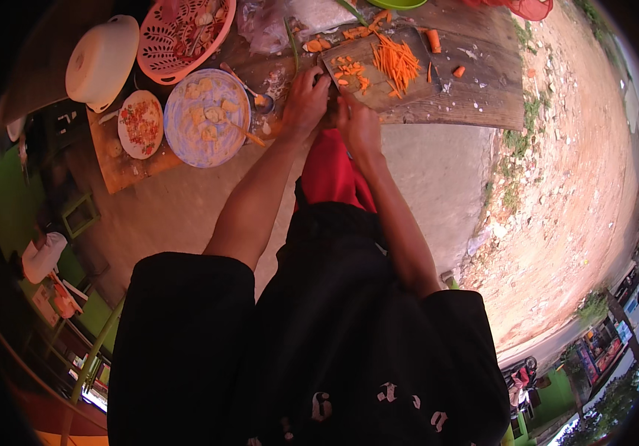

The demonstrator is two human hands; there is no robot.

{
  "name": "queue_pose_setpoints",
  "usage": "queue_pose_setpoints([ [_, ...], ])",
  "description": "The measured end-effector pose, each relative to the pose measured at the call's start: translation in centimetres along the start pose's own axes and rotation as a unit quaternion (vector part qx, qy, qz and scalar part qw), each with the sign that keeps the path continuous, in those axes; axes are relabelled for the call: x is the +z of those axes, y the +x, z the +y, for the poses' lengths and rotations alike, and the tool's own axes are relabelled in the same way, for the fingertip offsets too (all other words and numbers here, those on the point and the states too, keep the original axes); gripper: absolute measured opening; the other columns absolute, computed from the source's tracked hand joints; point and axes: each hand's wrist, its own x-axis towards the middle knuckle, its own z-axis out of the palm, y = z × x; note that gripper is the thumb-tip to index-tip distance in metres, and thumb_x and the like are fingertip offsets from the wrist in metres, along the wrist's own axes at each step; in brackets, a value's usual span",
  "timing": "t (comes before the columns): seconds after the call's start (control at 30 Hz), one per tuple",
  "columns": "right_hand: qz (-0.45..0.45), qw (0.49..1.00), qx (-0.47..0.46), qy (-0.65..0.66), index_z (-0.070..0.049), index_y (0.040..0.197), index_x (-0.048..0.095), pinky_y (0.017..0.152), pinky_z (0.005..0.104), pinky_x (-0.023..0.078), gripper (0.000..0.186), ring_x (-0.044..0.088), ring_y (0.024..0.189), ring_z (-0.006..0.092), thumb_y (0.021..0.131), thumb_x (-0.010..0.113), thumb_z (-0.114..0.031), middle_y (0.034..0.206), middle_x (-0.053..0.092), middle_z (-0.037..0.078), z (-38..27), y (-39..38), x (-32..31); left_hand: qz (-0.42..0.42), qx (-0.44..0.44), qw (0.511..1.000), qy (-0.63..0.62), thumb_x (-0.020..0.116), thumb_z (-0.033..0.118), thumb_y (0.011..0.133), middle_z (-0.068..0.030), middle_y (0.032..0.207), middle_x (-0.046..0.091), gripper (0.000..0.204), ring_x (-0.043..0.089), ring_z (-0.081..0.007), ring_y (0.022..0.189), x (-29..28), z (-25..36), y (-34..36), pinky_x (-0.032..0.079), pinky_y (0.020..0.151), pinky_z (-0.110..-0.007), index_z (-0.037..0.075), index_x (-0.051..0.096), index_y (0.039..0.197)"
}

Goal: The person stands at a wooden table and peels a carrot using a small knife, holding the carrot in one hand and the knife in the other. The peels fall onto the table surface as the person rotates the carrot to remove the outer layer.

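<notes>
Both hands meet at the near corner of the cutting board (pixel 379 70): left hand (pixel 306 100) curled on its edge, right hand (pixel 359 126) closed, its grip impossible to make out. Carrot strips (pixel 396 61) lie just beyond. Left of the left hand, a blue plate (pixel 208 117) holds pale pieces; farther out, a pink basket (pixel 185 33). Tabletop (pixel 475 97) edge runs rightward.

An outdoor cooking spot: a rough wooden bench (pixel 475 97) under the hands (pixel 334 111) holds a cutting board (pixel 379 82) of sliced carrot (pixel 396 61), with bare dirt ground (pixel 572 171) to their right.
</notes>
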Motion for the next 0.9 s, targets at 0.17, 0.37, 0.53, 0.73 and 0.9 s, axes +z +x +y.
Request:
queue_pose_setpoints([
  [0.17, -0.026, 1.000, 0.017, -0.001, -0.007, 0.120, 0.069, 0.073, 0.0512, 0.053, 0.028, 0.066, 0.081, 0.0449, 0.096, 0.058, -0.017, 0.085, 0.067, 0.028, -0.8, -0.6, -0.2, -0.003, -0.007, 1.000, -0.003, 0.064, 0.003, 0.083, -0.0112, 0.111, 0.056, 0.017, 0.057, -0.0333, 0.100, 0.1, -0.3, -0.2, 0.051, 0.087, -0.044, 0.005, 0.062, 0.100],
  [0.37, -0.008, 1.000, 0.012, 0.000, -0.005, 0.119, 0.068, 0.072, 0.0529, 0.053, 0.028, 0.066, 0.079, 0.0454, 0.095, 0.058, -0.016, 0.084, 0.067, 0.028, -0.6, -0.5, 0.6, -0.002, 0.008, 1.000, 0.001, 0.064, 0.003, 0.083, -0.0122, 0.111, 0.056, 0.017, 0.058, -0.0331, 0.099, -0.2, 0.0, 0.1, 0.051, 0.087, -0.044, 0.004, 0.062, 0.100],
  [0.53, -0.015, 1.000, 0.024, -0.005, -0.005, 0.118, 0.069, 0.072, 0.0537, 0.052, 0.028, 0.066, 0.079, 0.0457, 0.095, 0.058, -0.016, 0.083, 0.067, 0.029, -0.5, -1.0, 0.4, 0.015, 0.014, 1.000, 0.008, 0.065, 0.002, 0.082, -0.0121, 0.110, 0.056, 0.016, 0.058, -0.0330, 0.098, -0.2, -0.1, 0.1, 0.051, 0.084, -0.044, 0.004, 0.062, 0.098],
  [0.73, -0.015, 1.000, 0.022, 0.000, -0.004, 0.117, 0.069, 0.072, 0.0534, 0.053, 0.027, 0.066, 0.080, 0.0453, 0.095, 0.058, -0.016, 0.084, 0.066, 0.029, -0.6, -1.1, 0.4, 0.019, 0.018, 1.000, 0.010, 0.065, 0.002, 0.082, -0.0120, 0.108, 0.056, 0.014, 0.058, -0.0332, 0.098, -0.3, -0.1, 0.1, 0.052, 0.084, -0.044, 0.004, 0.062, 0.095],
  [0.9, -0.014, 1.000, 0.019, -0.005, -0.003, 0.116, 0.069, 0.071, 0.0530, 0.053, 0.027, 0.066, 0.080, 0.0454, 0.095, 0.058, -0.016, 0.084, 0.066, 0.029, -0.5, -0.8, 0.6, 0.012, 0.007, 1.000, -0.001, 0.066, 0.002, 0.082, -0.0115, 0.108, 0.056, 0.014, 0.058, -0.0327, 0.097, -0.3, 0.0, 0.0, 0.051, 0.085, -0.044, 0.004, 0.062, 0.095],
])
